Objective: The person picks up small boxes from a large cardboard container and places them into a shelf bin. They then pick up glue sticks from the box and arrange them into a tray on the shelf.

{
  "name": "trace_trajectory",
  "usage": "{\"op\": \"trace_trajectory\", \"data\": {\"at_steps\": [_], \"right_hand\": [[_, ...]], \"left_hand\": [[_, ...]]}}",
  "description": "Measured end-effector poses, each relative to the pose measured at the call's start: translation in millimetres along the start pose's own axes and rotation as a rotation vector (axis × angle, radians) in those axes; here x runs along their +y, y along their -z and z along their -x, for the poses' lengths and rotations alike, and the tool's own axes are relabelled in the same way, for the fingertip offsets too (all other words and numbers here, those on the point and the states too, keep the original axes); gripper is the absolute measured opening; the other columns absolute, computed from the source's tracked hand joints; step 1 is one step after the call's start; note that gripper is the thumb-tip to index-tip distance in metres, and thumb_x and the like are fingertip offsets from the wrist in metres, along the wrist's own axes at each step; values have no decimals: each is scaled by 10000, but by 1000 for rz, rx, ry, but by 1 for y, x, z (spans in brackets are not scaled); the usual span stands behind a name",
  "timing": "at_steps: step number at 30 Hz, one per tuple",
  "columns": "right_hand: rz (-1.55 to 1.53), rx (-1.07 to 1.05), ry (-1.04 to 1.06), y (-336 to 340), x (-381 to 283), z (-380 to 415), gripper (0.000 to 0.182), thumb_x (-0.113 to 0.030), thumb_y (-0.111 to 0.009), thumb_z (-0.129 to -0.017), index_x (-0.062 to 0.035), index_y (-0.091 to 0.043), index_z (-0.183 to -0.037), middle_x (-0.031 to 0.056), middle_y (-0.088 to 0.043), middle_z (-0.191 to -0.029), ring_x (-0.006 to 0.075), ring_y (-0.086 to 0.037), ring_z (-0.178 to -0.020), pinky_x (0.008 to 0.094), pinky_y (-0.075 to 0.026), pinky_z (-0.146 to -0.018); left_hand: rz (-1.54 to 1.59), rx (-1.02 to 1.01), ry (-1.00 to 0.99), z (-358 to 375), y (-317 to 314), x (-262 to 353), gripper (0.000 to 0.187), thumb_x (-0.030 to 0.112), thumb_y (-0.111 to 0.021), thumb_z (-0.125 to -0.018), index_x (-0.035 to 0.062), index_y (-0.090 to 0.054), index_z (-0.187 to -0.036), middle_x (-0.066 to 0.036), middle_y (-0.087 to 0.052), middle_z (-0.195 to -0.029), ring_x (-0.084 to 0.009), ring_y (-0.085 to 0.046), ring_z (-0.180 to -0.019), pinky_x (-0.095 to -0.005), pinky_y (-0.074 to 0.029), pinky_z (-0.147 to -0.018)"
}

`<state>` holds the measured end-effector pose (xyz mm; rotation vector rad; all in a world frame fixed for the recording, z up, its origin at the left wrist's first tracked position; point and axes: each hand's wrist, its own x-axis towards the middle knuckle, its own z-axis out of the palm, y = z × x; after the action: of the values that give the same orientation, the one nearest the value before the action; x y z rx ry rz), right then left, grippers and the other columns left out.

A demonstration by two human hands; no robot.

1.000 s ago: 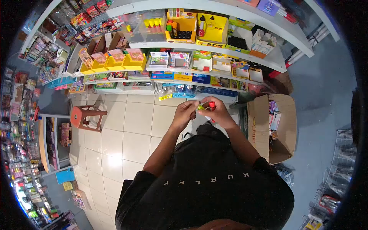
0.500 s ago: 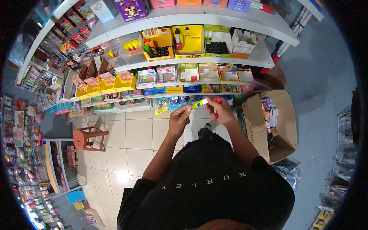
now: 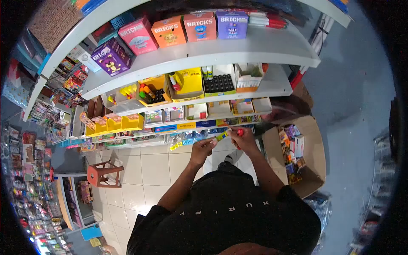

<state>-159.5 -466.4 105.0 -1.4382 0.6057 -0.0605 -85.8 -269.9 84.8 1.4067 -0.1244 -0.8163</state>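
Observation:
My left hand [image 3: 202, 152] is closed, its fingertips pinching one end of a slim yellow-green glue stick [image 3: 222, 136] with a white end. Opposite it, my right hand [image 3: 246, 142] has its fingers right at that white end. A red stick-shaped item [image 3: 240, 132] is tucked in the same right hand, poking out above and below the fingers; its kind is hidden by the grip. Both hands are in front of the lower shelves, and beyond them hangs clear plastic packaging [image 3: 187, 140] with blue and yellow in it.
A green-edged box with a black holder [image 3: 219, 85] carries similar tubes on the middle shelf. Brick toy boxes [image 3: 170, 32] line the shelf above. An open carton [image 3: 315, 148] of mixed goods stands at my right, a reddish stool [image 3: 104, 173] on the tiled floor [image 3: 144, 170] at left.
My view has tilted up, so the shelves and hands sit lower in the picture and the brick boxes show fully. Both hands keep hold of the glue stick and the red item.

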Motion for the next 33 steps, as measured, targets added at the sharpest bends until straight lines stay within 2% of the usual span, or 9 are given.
{"op": "trace_trajectory", "data": {"at_steps": [3,4,10,13,19,20,23,28,33], "right_hand": [[-8,-1,-23,20,0,-16,269,-187,-690,-888,-10,-679,-1091,12,-581,-612,48,-477,-434,214,-355,-373],[24,-5,25,26,2,-23,283,-202,-702,-878,-10,-680,-1084,23,-596,-634,54,-504,-468,220,-385,-404],[140,80,212,43,-14,-49,292,-250,-758,-824,-16,-678,-979,54,-657,-747,97,-609,-624,269,-503,-562],[328,111,525,41,-28,-68,258,-234,-759,-820,-18,-653,-912,67,-665,-763,120,-623,-649,305,-516,-615],[492,195,757,-4,-115,-76,222,-177,-754,-800,-24,-641,-915,131,-673,-795,211,-669,-719,321,-513,-665],[488,193,661,-11,-128,-79,204,-152,-740,-803,-25,-630,-919,155,-679,-834,297,-680,-775,365,-521,-684],[579,342,819,-32,-154,-101,196,-141,-729,-807,-19,-619,-914,172,-677,-847,354,-673,-811,407,-525,-702],[901,460,846,-41,-154,-145,339,-153,-637,-855,-34,-531,-1154,252,-634,-966,447,-620,-880,524,-502,-773],[975,556,833,-40,-148,-165,383,-197,-656,-852,-34,-537,-1177,265,-604,-1055,461,-603,-925,537,-494,-797]], "left_hand": [[-97,-20,55,-13,-14,-1,492,292,-712,-889,-52,-597,-1221,31,-487,-698,-61,-428,-587,-229,-368,-521],[-40,-4,52,-18,-21,-2,424,231,-739,-869,-21,-640,-1194,55,-479,-651,-35,-400,-541,-201,-311,-482],[-52,20,64,-44,-35,-12,509,255,-730,-875,-23,-564,-1268,43,-478,-626,-47,-415,-514,-211,-331,-472],[24,2,76,-50,-29,-9,522,251,-726,-876,-25,-529,-1273,35,-472,-606,-53,-421,-504,-213,-340,-472],[71,-33,71,-48,3,-5,457,187,-727,-869,-11,-541,-1236,46,-476,-601,-50,-411,-509,-222,-327,-471],[27,-21,55,-48,8,-4,425,170,-720,-871,-4,-550,-1220,48,-476,-601,-48,-409,-505,-223,-320,-462],[17,1,22,-44,24,3,412,152,-720,-868,0,-554,-1214,48,-478,-598,-46,-411,-500,-222,-314,-455],[28,-24,4,-38,56,2,356,134,-707,-876,7,-565,-1176,42,-489,-605,-45,-410,-491,-219,-309,-448],[62,-12,2,-34,77,5,321,133,-702,-879,10,-569,-1144,43,-473,-606,-47,-391,-482,-223,-300,-443]]}}
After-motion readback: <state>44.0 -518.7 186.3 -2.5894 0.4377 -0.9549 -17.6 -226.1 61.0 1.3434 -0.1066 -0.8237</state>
